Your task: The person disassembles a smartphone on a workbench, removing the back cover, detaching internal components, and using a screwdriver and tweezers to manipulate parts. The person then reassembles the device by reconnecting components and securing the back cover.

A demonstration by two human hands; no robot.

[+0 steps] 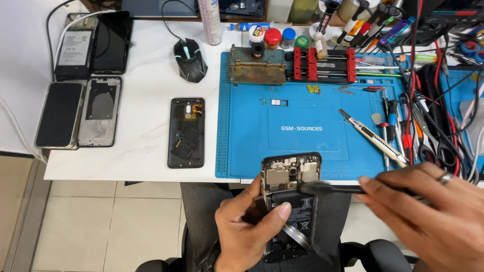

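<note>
**Opened phone held over the lap, brush at its upper edge**

Head view: the left hand grips an opened black smartphone with its back cover off, fingers wrapped behind the left edge and the thumb pressed across the black battery. The phone stands roughly upright in the grasp, below the near edge of the blue rubber work mat, and its top end with the bare circuit board and metal shields overlaps that edge. A flat ribbon cable hangs loose near the phone's lower end.

The right hand, wearing a ring, is clenched around the handle of a slim black brush. The brush lies nearly level, and its tip rests at the right side of the phone, just under the circuit board.

On the mat, toward its far edge, sit a brass-coloured metal fixture block and a red-and-black clamp holder side by side. A yellow-and-silver utility knife lies tilted near the mat's right side, next to a row of screwdrivers and tweezers and a tangle of red and black cables.

Left of the mat, on the white desk, lies a black plastic phone back cover, inner side up. Beyond it sits a black computer mouse. Well to the left of the mat, at the desk's far left end, four more phones and phone parts lie in two pairs.
</note>
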